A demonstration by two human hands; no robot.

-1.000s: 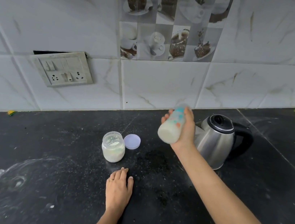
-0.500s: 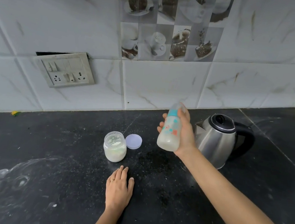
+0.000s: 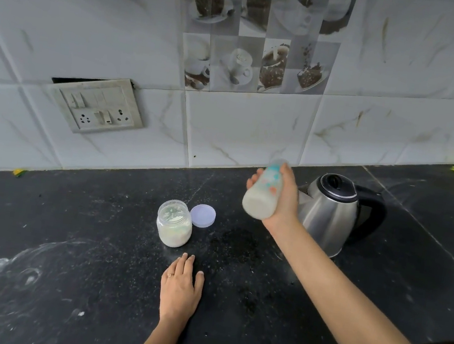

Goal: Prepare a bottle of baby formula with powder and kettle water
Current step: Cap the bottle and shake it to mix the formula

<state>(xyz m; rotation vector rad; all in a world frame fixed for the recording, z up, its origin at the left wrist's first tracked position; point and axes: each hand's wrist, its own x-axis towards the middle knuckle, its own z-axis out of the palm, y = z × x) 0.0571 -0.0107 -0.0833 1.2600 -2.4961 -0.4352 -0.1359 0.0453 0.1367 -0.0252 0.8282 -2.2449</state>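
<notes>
Right hand (image 3: pixel 281 201) is wrapped around the bottle (image 3: pixel 262 194), holding it tilted and blurry in the air just left of the kettle (image 3: pixel 331 212), milky liquid inside, while the left hand (image 3: pixel 180 289) lies flat, fingers straight, on the counter (image 3: pixel 65 236) near the open jar (image 3: pixel 174 222) and its lid (image 3: pixel 202 215).

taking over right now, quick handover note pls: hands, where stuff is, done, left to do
Left hand: flat on the counter, holding nothing.
Right hand: grips the bottle, tilted above the counter beside the kettle.
Powder jar open, its lid lying beside it.
Done: bottle holds milky liquid.
To do: probably finish mixing, re-lid jar; bottle top too blurred to judge.
</notes>
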